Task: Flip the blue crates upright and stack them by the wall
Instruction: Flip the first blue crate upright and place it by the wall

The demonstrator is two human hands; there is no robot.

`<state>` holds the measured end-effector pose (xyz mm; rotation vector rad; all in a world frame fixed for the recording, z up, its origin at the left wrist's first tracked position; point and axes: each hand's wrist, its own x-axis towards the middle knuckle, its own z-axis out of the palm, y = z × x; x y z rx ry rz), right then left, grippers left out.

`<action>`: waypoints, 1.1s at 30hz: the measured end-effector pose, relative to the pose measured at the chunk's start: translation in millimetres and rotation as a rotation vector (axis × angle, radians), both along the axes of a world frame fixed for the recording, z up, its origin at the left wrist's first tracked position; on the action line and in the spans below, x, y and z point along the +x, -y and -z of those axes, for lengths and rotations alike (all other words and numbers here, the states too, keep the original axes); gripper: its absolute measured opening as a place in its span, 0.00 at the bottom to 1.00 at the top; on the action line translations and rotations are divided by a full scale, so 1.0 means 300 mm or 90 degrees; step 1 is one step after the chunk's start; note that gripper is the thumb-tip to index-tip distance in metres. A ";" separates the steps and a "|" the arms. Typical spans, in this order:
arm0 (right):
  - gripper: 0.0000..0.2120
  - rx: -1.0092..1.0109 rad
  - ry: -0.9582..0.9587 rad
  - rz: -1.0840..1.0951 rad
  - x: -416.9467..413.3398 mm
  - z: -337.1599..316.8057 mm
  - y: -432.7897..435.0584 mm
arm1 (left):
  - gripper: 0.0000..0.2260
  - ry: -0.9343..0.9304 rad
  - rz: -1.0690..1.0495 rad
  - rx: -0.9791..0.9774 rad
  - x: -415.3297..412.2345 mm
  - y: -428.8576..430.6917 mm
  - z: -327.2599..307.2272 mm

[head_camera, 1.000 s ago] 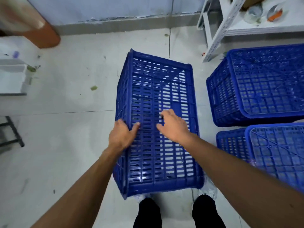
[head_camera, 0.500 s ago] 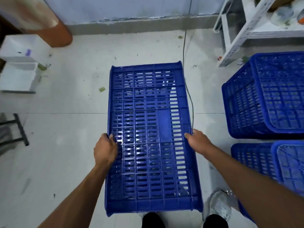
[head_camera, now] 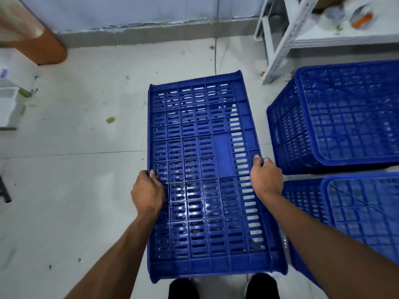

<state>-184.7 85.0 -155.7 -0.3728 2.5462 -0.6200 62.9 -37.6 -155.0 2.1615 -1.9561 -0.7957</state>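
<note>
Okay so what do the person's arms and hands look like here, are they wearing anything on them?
Both forearms are bare for all of their visible length: no sleeves reach into the picture. The left hand and the right hand wear no gloves, and no watch, bracelet or ring can be seen. Fingers are partly hidden, so a ring cannot be fully ruled out. No markings show on either arm.

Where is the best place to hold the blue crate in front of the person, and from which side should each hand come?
Grip the two long side edges of the crate, about midway along, one hand from each side. That is how the left hand and right hand hold it now. The slotted face turned up is wide and flat, so only the edges let fingers wrap around.
</note>
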 end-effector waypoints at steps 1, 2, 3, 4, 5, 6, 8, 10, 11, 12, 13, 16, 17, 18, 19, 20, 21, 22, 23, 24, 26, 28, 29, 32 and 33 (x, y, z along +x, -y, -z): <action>0.20 -0.006 -0.016 0.003 -0.022 0.002 -0.020 | 0.16 -0.008 -0.004 0.014 -0.024 -0.012 0.007; 0.20 -0.010 -0.027 0.008 -0.045 0.003 -0.042 | 0.16 -0.021 -0.010 0.030 -0.048 -0.024 0.015; 0.19 -0.010 -0.036 0.012 -0.067 0.004 -0.063 | 0.16 -0.037 -0.016 0.047 -0.074 -0.036 0.023; 0.20 -0.002 -0.042 0.011 -0.087 0.005 -0.082 | 0.16 -0.050 -0.019 0.064 -0.099 -0.049 0.029; 0.21 0.011 -0.043 0.008 -0.102 0.002 -0.099 | 0.16 -0.057 -0.020 0.076 -0.117 -0.061 0.034; 0.22 0.028 -0.044 0.005 -0.117 -0.002 -0.116 | 0.16 -0.059 -0.018 0.086 -0.136 -0.076 0.039; 0.24 0.047 -0.040 -0.004 -0.148 -0.008 -0.146 | 0.15 -0.069 -0.024 0.105 -0.172 -0.106 0.053; 0.25 0.057 -0.026 -0.020 -0.174 -0.012 -0.164 | 0.15 -0.087 -0.042 0.124 -0.199 -0.124 0.062; 0.26 0.059 -0.019 -0.028 -0.190 -0.017 -0.170 | 0.15 -0.097 -0.054 0.133 -0.210 -0.130 0.064; 0.26 0.066 -0.008 -0.035 -0.206 -0.022 -0.174 | 0.14 -0.105 -0.066 0.141 -0.220 -0.135 0.061; 0.25 0.071 0.006 -0.044 -0.221 -0.027 -0.176 | 0.14 -0.107 -0.071 0.145 -0.226 -0.138 0.062; 0.18 0.079 0.057 -0.069 -0.261 -0.046 -0.179 | 0.13 -0.094 -0.049 0.167 -0.243 -0.133 0.055; 0.16 0.082 0.074 -0.065 -0.271 -0.051 -0.180 | 0.13 -0.089 -0.030 0.186 -0.246 -0.124 0.050; 0.15 0.090 0.090 -0.060 -0.283 -0.057 -0.183 | 0.13 -0.085 -0.007 0.215 -0.248 -0.115 0.042; 0.14 0.094 0.109 -0.051 -0.292 -0.064 -0.187 | 0.14 -0.081 0.020 0.243 -0.247 -0.107 0.033; 0.12 0.097 0.131 -0.036 -0.296 -0.071 -0.188 | 0.15 -0.069 0.053 0.265 -0.244 -0.098 0.021; 0.10 0.096 0.161 -0.021 -0.297 -0.087 -0.189 | 0.17 -0.051 0.088 0.273 -0.243 -0.093 0.005; 0.11 0.087 0.191 -0.007 -0.299 -0.103 -0.189 | 0.19 -0.028 0.122 0.267 -0.247 -0.092 -0.015; 0.14 0.078 0.217 0.012 -0.297 -0.122 -0.189 | 0.22 -0.011 0.151 0.248 -0.250 -0.094 -0.036; 0.18 0.072 0.238 0.024 -0.296 -0.139 -0.187 | 0.23 -0.003 0.178 0.223 -0.252 -0.102 -0.054; 0.20 0.062 0.249 0.035 -0.294 -0.150 -0.185 | 0.25 -0.006 0.223 0.163 -0.260 -0.134 -0.081; 0.18 0.043 0.242 0.034 -0.283 -0.149 -0.185 | 0.23 -0.005 0.224 0.125 -0.263 -0.164 -0.104; 0.13 0.034 0.235 0.024 -0.269 -0.155 -0.184 | 0.21 -0.006 0.219 0.119 -0.264 -0.176 -0.111; 0.17 0.007 0.212 -0.010 -0.222 -0.165 -0.154 | 0.19 -0.011 0.257 0.152 -0.286 -0.209 -0.133; 0.19 -0.011 0.211 -0.020 -0.200 -0.180 -0.137 | 0.19 -0.020 0.278 0.175 -0.298 -0.217 -0.146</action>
